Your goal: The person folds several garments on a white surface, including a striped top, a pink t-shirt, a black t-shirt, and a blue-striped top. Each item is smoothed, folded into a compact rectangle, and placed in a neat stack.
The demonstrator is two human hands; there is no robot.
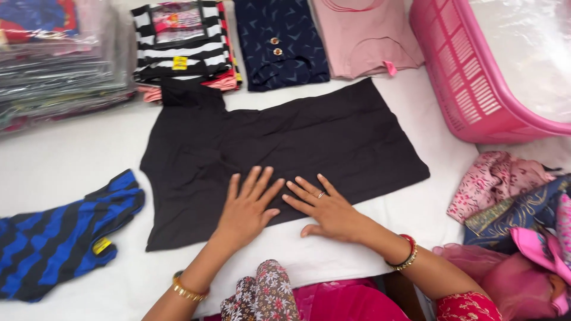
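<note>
A black garment (279, 137) lies spread flat on a white surface (65, 160), one sleeve pointing toward the far left. My left hand (248, 205) rests flat on its near edge, fingers spread. Beside it my right hand (324, 206) presses flat on the same edge, a ring on one finger. The fingertips of both hands nearly meet. Neither hand grips anything. Bangles circle both wrists.
A blue and black striped garment (53, 238) lies at the left. Folded clothes line the far edge: striped (181, 44), navy (279, 41), pink (363, 35). Bagged garments (53, 59) are stacked far left. A pink plastic basket (470, 83) and a heap of patterned cloth (511, 196) sit at the right.
</note>
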